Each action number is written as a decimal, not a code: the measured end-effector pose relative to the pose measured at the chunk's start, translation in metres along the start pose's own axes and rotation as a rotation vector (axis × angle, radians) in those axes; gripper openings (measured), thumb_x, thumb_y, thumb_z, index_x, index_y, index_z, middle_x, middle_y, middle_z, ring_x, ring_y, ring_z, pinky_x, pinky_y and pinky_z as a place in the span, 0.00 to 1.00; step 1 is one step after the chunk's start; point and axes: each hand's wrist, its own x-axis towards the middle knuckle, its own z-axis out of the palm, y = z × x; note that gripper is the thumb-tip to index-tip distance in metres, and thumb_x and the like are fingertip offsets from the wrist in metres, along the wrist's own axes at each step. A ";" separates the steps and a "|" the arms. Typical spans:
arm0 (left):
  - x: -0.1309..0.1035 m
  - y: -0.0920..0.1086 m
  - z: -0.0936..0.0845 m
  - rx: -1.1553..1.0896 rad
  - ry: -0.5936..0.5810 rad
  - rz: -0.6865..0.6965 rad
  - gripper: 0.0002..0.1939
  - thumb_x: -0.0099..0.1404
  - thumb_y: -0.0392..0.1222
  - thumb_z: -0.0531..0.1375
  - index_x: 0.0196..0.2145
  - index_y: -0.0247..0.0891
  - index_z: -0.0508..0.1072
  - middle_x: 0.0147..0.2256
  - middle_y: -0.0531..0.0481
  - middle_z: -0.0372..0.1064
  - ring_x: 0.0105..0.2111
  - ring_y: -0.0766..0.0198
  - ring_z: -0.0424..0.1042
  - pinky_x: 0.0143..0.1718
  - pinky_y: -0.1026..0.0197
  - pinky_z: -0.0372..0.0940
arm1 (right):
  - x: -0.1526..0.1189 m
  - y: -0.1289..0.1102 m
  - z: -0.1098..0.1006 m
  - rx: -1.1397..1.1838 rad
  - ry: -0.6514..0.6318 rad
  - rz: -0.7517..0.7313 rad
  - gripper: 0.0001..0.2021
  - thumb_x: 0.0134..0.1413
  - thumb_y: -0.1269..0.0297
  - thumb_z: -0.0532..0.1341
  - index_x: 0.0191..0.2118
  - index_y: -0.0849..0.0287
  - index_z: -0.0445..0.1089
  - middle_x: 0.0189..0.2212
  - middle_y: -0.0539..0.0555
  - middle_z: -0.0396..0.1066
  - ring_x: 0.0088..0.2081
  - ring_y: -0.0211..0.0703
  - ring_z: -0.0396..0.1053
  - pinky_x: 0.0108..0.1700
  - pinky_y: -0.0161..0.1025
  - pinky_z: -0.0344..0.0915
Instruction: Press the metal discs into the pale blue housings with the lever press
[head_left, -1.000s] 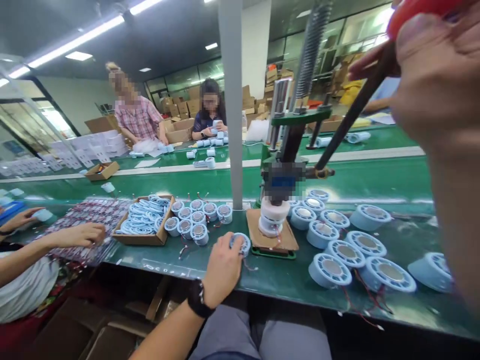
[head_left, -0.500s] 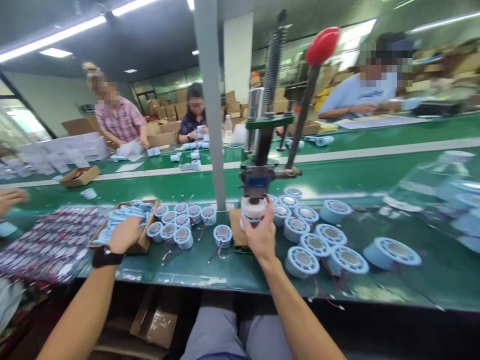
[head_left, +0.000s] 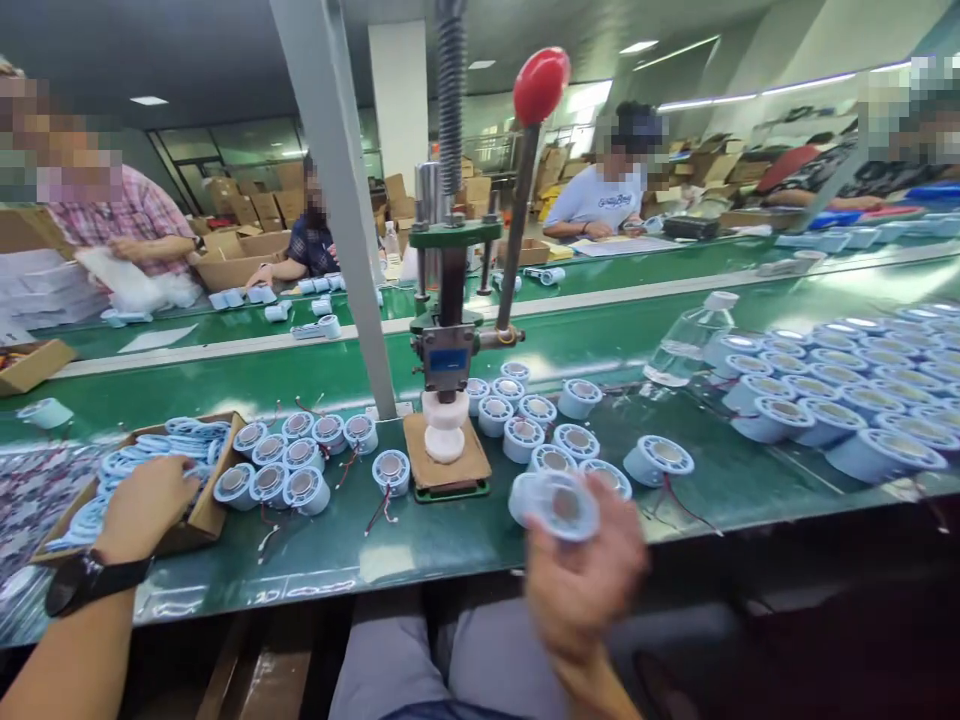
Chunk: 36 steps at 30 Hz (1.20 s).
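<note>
My right hand [head_left: 585,570], blurred by motion, grips a light-blue round housing [head_left: 564,507] with a grey disc in its face, held above the table's front edge. Close behind it stand more such housings [head_left: 577,441] with thin wires. My left hand [head_left: 146,505], wearing a black watch, reaches into a cardboard box [head_left: 217,490] of light-blue rings [head_left: 169,440]; its fingertips are partly hidden among them. Between my hands stands a hand press [head_left: 448,355] with a red-knobbed lever [head_left: 541,85]. Its white pressing head is above a white round block [head_left: 444,443] on a brown base plate.
Several wired housings [head_left: 302,455] stand between box and press. At the right are a clear plastic bottle [head_left: 690,340] and many grouped housings [head_left: 847,380]. A grey post [head_left: 337,200] rises behind the press. Co-workers [head_left: 607,190] sit or stand across the green conveyor.
My right hand has left the press and come right and toward me with a housing. My left hand remains at the ring box. The view has turned to the right.
</note>
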 end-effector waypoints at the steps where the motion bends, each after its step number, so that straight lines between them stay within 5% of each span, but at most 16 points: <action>1: -0.002 0.000 -0.001 0.068 0.009 0.009 0.17 0.64 0.40 0.47 0.39 0.34 0.74 0.34 0.48 0.72 0.41 0.54 0.71 0.46 0.58 0.63 | 0.008 0.013 -0.024 -0.065 0.095 -0.004 0.28 0.57 0.61 0.64 0.62 0.57 0.59 0.57 0.66 0.60 0.57 0.60 0.65 0.58 0.59 0.66; 4: -0.008 0.001 -0.007 0.125 0.116 -0.066 0.21 0.67 0.41 0.45 0.47 0.30 0.73 0.41 0.44 0.71 0.44 0.53 0.70 0.48 0.54 0.64 | 0.038 0.069 -0.077 -0.393 0.227 -0.091 0.38 0.53 0.52 0.65 0.67 0.53 0.54 0.58 0.67 0.61 0.59 0.70 0.62 0.60 0.67 0.60; 7: -0.021 0.012 -0.013 -0.075 0.354 -0.132 0.20 0.65 0.40 0.49 0.47 0.31 0.74 0.42 0.45 0.71 0.43 0.55 0.70 0.51 0.53 0.64 | 0.061 0.122 -0.096 -0.602 0.015 -0.074 0.38 0.59 0.44 0.56 0.68 0.61 0.53 0.58 0.68 0.61 0.60 0.75 0.59 0.59 0.68 0.58; 9: -0.039 0.031 -0.013 -0.254 0.432 -0.045 0.18 0.64 0.41 0.51 0.45 0.32 0.75 0.41 0.45 0.72 0.39 0.58 0.71 0.49 0.55 0.65 | 0.071 0.149 -0.096 -0.632 -0.141 -0.092 0.37 0.64 0.42 0.49 0.68 0.64 0.52 0.61 0.68 0.57 0.63 0.72 0.55 0.62 0.64 0.58; 13: -0.095 0.089 0.014 -0.508 0.151 0.396 0.14 0.63 0.37 0.54 0.42 0.39 0.77 0.39 0.48 0.73 0.36 0.61 0.72 0.42 0.61 0.68 | 0.089 0.170 -0.095 -0.709 -0.356 -0.228 0.39 0.63 0.36 0.38 0.64 0.61 0.59 0.60 0.69 0.56 0.62 0.78 0.54 0.59 0.75 0.53; 15: -0.116 0.116 0.038 -0.498 0.036 0.490 0.15 0.63 0.33 0.53 0.42 0.40 0.77 0.38 0.48 0.73 0.36 0.61 0.73 0.41 0.61 0.68 | 0.096 0.155 -0.092 -0.739 -0.356 -0.252 0.36 0.64 0.39 0.38 0.64 0.59 0.59 0.60 0.68 0.56 0.63 0.79 0.53 0.58 0.79 0.49; 18: -0.128 0.136 0.072 -0.483 0.106 0.426 0.16 0.64 0.30 0.53 0.44 0.37 0.77 0.39 0.45 0.73 0.39 0.57 0.72 0.43 0.56 0.68 | 0.084 0.096 -0.069 -0.596 -0.290 -0.284 0.28 0.66 0.51 0.45 0.67 0.58 0.55 0.60 0.65 0.59 0.64 0.67 0.56 0.61 0.68 0.56; 21: -0.128 0.132 0.086 -0.563 0.171 0.420 0.17 0.68 0.34 0.51 0.49 0.37 0.75 0.44 0.42 0.72 0.45 0.55 0.70 0.49 0.52 0.67 | 0.037 0.024 -0.010 -0.226 -0.451 -0.360 0.23 0.66 0.62 0.52 0.65 0.53 0.57 0.55 0.59 0.66 0.57 0.52 0.66 0.58 0.52 0.67; 23: -0.130 0.125 0.086 -0.597 0.133 0.474 0.18 0.69 0.36 0.52 0.54 0.38 0.72 0.50 0.42 0.70 0.50 0.54 0.68 0.53 0.50 0.65 | -0.004 -0.010 0.043 -0.091 -0.662 -0.422 0.22 0.66 0.65 0.51 0.64 0.56 0.59 0.60 0.61 0.59 0.61 0.51 0.61 0.59 0.50 0.67; 26: -0.136 0.119 0.081 -0.576 0.058 0.527 0.25 0.66 0.39 0.58 0.60 0.40 0.66 0.58 0.42 0.66 0.56 0.51 0.63 0.56 0.47 0.62 | -0.049 -0.030 0.114 -0.140 -0.773 -0.403 0.21 0.66 0.66 0.52 0.61 0.66 0.63 0.65 0.69 0.47 0.67 0.62 0.50 0.62 0.59 0.61; 28: -0.141 0.122 0.081 -0.532 0.068 0.461 0.28 0.63 0.42 0.63 0.60 0.39 0.66 0.57 0.41 0.66 0.55 0.49 0.63 0.56 0.44 0.62 | -0.061 -0.029 0.137 -0.166 -0.789 -0.365 0.19 0.65 0.67 0.54 0.58 0.68 0.67 0.63 0.71 0.51 0.66 0.66 0.50 0.61 0.63 0.60; 32: -0.145 0.131 0.086 -0.479 0.123 0.321 0.29 0.59 0.43 0.66 0.57 0.39 0.69 0.52 0.41 0.69 0.51 0.48 0.66 0.52 0.43 0.63 | -0.062 -0.015 0.114 0.051 -0.820 -0.406 0.12 0.65 0.70 0.53 0.47 0.60 0.73 0.57 0.59 0.64 0.62 0.56 0.57 0.60 0.57 0.64; 36: -0.144 0.133 0.089 -0.514 0.128 0.375 0.30 0.61 0.41 0.65 0.60 0.42 0.66 0.56 0.43 0.68 0.55 0.47 0.65 0.53 0.43 0.63 | -0.061 -0.006 0.069 0.157 -0.792 -0.278 0.17 0.65 0.68 0.55 0.58 0.57 0.65 0.58 0.58 0.63 0.61 0.47 0.62 0.57 0.46 0.69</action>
